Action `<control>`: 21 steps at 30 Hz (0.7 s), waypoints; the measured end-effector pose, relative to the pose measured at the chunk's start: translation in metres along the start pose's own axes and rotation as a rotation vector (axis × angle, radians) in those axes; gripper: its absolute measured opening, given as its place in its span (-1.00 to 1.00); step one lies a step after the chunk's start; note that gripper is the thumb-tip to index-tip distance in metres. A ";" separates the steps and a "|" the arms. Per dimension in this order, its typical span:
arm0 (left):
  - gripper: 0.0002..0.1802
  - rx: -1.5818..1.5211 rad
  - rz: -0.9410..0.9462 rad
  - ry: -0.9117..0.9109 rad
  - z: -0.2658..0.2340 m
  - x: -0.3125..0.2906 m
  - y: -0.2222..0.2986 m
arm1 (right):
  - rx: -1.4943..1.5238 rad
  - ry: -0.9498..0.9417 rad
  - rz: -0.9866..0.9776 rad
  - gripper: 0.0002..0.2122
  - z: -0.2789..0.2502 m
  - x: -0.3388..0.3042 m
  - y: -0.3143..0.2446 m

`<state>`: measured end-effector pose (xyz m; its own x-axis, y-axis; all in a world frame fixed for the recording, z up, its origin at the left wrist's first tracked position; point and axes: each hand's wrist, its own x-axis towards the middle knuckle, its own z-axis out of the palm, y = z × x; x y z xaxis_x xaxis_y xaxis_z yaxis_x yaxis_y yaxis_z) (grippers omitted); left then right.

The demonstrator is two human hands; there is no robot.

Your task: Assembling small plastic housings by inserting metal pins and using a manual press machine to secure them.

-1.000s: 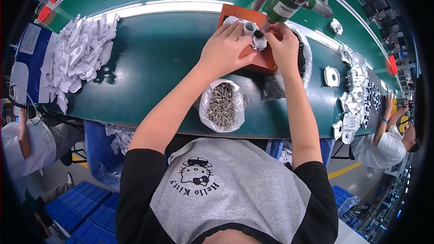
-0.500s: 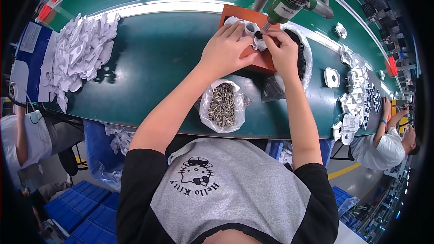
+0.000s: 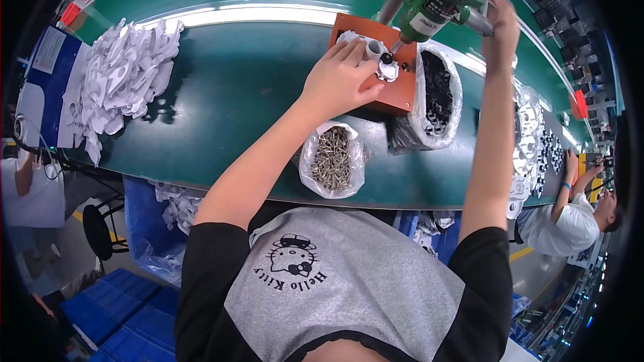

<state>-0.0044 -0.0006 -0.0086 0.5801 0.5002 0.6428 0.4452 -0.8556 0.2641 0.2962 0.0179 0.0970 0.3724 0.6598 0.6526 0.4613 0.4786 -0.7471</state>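
Note:
My left hand [image 3: 340,79] presses a white plastic part [image 3: 387,70] onto an orange fixture block [image 3: 396,96]. The fingers curl over the part's far side and the thumb reaches toward the near side; much of the part is hidden. A small black piece [image 3: 386,58] sits on the white part, close under the tip of a green press [image 3: 429,13]. My right hand [image 3: 504,23] is raised beside the press's metal handle [image 3: 479,21]. It is blurred and its fingers are partly hidden, so I cannot tell whether it grips the handle.
A bag of screws [image 3: 331,161] stands near the table's front edge. Right of the fixture is a bag of black pieces [image 3: 437,94]. White parts are heaped at the left [image 3: 124,84] and lined up at the right [image 3: 526,141]. A co-worker [image 3: 570,218] sits at the far right.
My right hand has left the black piece and moved up and right to the press handle, uncovering the black piece and the bag beside it. My left hand stays on the white part.

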 end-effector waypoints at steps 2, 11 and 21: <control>-0.63 -0.035 0.008 -0.003 0.003 0.007 0.005 | -0.011 -0.145 0.092 -0.61 -0.012 0.058 -0.009; -0.66 -0.058 -0.001 0.026 0.000 0.002 0.006 | 0.150 -0.202 -0.032 -0.56 0.030 0.155 -0.116; -0.67 -0.034 -0.053 0.039 -0.015 -0.011 0.003 | -0.670 -1.636 -0.399 -0.73 0.009 -0.117 -0.229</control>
<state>-0.0200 -0.0105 -0.0047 0.5294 0.5400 0.6544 0.4506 -0.8325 0.3224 0.1398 -0.1638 0.1907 -0.7208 0.6160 -0.3178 0.6799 0.7174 -0.1517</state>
